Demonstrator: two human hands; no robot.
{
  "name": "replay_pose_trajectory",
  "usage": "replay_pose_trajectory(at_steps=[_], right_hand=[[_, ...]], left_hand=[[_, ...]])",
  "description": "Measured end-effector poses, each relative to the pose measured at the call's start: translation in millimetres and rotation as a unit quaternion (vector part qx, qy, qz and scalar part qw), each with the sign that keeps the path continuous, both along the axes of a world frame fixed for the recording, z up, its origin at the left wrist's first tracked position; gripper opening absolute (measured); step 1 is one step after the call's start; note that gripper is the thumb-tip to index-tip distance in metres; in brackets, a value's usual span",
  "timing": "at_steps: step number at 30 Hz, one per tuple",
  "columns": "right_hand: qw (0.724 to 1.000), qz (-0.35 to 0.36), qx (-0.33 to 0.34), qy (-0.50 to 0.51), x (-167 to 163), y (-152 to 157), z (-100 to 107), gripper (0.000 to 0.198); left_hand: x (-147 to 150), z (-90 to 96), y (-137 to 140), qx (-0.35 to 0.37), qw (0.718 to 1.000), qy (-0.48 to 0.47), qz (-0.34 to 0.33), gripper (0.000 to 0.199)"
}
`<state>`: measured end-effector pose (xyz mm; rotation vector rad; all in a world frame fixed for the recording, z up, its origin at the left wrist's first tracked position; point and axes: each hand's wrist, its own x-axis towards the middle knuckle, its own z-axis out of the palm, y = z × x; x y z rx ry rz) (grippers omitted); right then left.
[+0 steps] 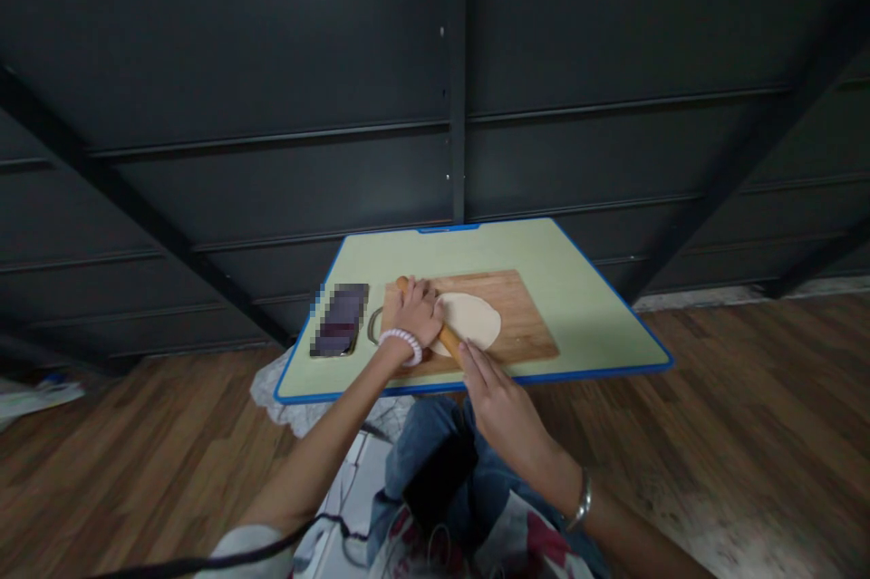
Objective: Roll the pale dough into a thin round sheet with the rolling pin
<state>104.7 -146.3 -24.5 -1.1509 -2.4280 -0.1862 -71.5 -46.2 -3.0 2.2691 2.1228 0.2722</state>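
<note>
A wooden rolling pin lies slantwise over the left part of a flat oval sheet of dough. The dough rests on a wooden cutting board. My left hand is closed over the far end of the pin, a pale twisted band around its wrist. On the near end, by the board's front edge, my right hand grips the pin with its fingers wrapped about it. Part of the dough's left side is hidden under the pin and my left hand.
The board sits on a small light green table with a blue rim. To its left lies a phone, its screen blurred. A metal ring handle shows at the board's left edge. A dark object rests on my lap. Dark panels stand behind the table.
</note>
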Motion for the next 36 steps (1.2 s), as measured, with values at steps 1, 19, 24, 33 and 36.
replay_pose_trajectory(at_steps=[1, 19, 24, 33, 36], right_hand=[[1.000, -0.010, -0.001, 0.005, -0.6, 0.8, -0.1, 0.050], [0.994, -0.105, 0.019, -0.005, 38.6, 39.1, 8.7, 0.041], [0.989, -0.145, 0.006, -0.018, 44.5, 49.5, 12.8, 0.040], [0.997, -0.044, -0.023, -0.053, 55.6, 65.9, 15.4, 0.045], [0.998, -0.021, -0.028, -0.051, 61.9, 75.0, 17.8, 0.047]], left_hand=[[3.3, 1.8, 5.7, -0.007, 1.000, -0.001, -0.007, 0.052], [61.9, 9.0, 61.4, 0.027, 0.998, -0.019, -0.058, 0.047], [77.9, 13.8, 76.8, 0.030, 0.996, -0.081, -0.006, 0.041], [81.4, 16.7, 90.2, 0.041, 0.992, -0.103, 0.052, 0.037], [82.7, 17.3, 94.0, 0.031, 0.993, -0.102, 0.057, 0.036]])
